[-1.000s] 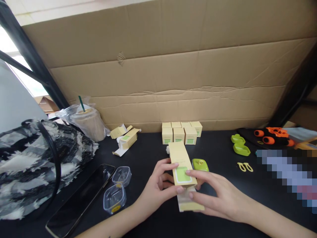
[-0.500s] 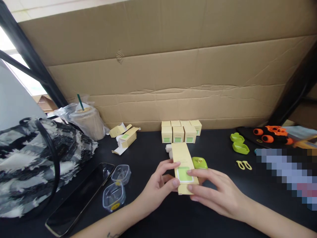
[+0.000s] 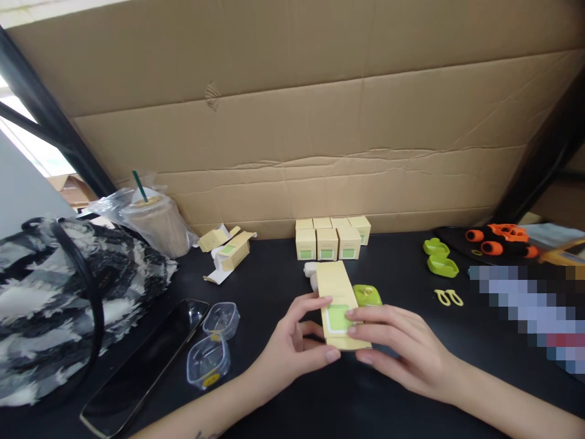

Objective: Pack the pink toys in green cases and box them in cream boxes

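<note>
Between both hands is a pale yellow carton [image 3: 336,286] with a green label, its far end raised open-less and its near end toward me. My left hand [image 3: 299,341] grips its left side, forefinger on top and thumb at the near edge. On the right side, my right hand [image 3: 402,344] has fingers on the label and its thumb by the near corner. Partly hidden behind the carton are white rounded pieces [image 3: 311,270]. A green lidded case [image 3: 368,295] sits just right of it, beyond my right fingers.
Several small yellow boxes [image 3: 327,242] stand in rows at the back. Opened cartons [image 3: 231,253], clear containers [image 3: 208,360], a phone [image 3: 144,369], a bagged drink [image 3: 155,219] and a bag [image 3: 41,305] lie left. Green trays [image 3: 442,265], yellow rings [image 3: 448,297] and an orange toy [image 3: 507,235] lie right.
The flap at the carton's near end has been folded in, and that end now looks flat. My left thumb has moved to the near edge. The view has shifted slightly.
</note>
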